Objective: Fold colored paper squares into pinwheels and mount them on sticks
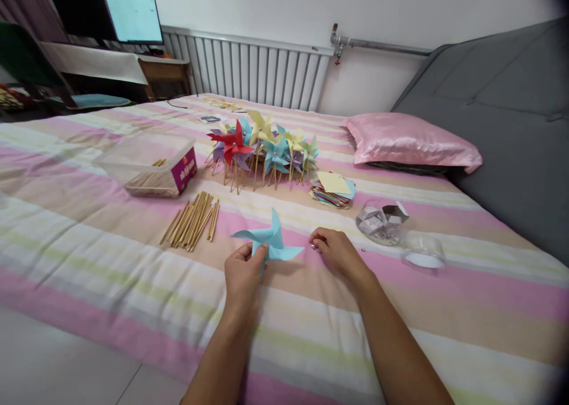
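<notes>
While left hand pinches blue paper pinwheel at hub, right hand, at 3 o'clock, fingers curled on tiny pin; paper likely light, crushable.

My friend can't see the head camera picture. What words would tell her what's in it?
A person's left hand holds a light blue paper pinwheel over a striped bedspread, while the right hand pinches something tiny beside it. Behind lie loose wooden sticks, a bunch of finished pinwheels, a stack of coloured paper and a pink pillow.
</notes>
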`<state>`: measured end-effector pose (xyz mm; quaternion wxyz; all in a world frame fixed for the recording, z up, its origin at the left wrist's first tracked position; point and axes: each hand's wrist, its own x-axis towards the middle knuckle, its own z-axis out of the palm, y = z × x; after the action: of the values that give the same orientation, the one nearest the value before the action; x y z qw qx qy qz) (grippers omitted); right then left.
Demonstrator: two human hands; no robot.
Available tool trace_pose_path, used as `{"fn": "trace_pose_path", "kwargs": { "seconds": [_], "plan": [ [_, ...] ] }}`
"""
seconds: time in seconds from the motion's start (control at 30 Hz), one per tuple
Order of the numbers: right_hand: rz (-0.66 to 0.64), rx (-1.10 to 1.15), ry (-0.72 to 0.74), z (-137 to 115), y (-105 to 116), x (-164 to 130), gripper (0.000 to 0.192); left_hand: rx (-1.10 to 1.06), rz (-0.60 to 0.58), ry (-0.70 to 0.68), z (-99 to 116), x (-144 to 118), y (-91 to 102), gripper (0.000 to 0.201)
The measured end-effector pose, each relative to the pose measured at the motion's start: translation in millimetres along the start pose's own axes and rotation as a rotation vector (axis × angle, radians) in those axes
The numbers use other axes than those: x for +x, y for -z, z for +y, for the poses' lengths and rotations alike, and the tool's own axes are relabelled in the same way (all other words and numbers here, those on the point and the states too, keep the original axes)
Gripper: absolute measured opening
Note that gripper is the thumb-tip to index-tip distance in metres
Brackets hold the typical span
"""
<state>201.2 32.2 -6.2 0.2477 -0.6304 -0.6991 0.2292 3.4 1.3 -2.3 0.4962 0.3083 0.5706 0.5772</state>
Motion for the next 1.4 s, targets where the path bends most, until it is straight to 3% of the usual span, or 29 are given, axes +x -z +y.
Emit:
{"fn": "trace_pose_path", "kwargs": {
  "seconds": [0.23, 0.5, 0.63, 0.73, 0.9, 1.0, 1.2, 1.4],
  "plan": [
    [-0.058, 0.016, 0.005, 7, 6, 0, 0.017, -0.048, -0.037, 0.022, -3, 2, 1.7, 0.019],
    [0.006, -0.193, -0.053, -3, 0, -5, 0.013, -0.070, -0.033, 0.037, -2, 2, 0.9, 0.019],
    [-0.006, -0.170, -0.020, -6, 2, -6, 0.013, -0.067, -0.027, 0.043, -1, 1, 0.8, 0.020],
    [0.012, 0.030, 0.058, -9, 7, -5, 0.010, -0.058, -0.034, 0.040, -2, 0, 1.2, 0.021],
    [0.022, 0.600, 0.140, -34, 14, -12, 0.007, -0.046, -0.058, 0.014, -2, 0, 0.6, 0.023],
    [-0.017, 0.717, 0.181, -57, 11, -23, 0.009, -0.025, -0.081, -0.008, -3, -1, 0.1, 0.024],
    [0.054, 0.526, 0.276, -80, -3, -34, 0.004, -0.026, -0.133, -0.067, -3, -4, 0.6, 0.022],
    [0.196, 0.449, 0.203, -77, -12, -31, 0.003, -0.060, -0.157, -0.064, -1, -6, 0.4, 0.024]
  ]
}}
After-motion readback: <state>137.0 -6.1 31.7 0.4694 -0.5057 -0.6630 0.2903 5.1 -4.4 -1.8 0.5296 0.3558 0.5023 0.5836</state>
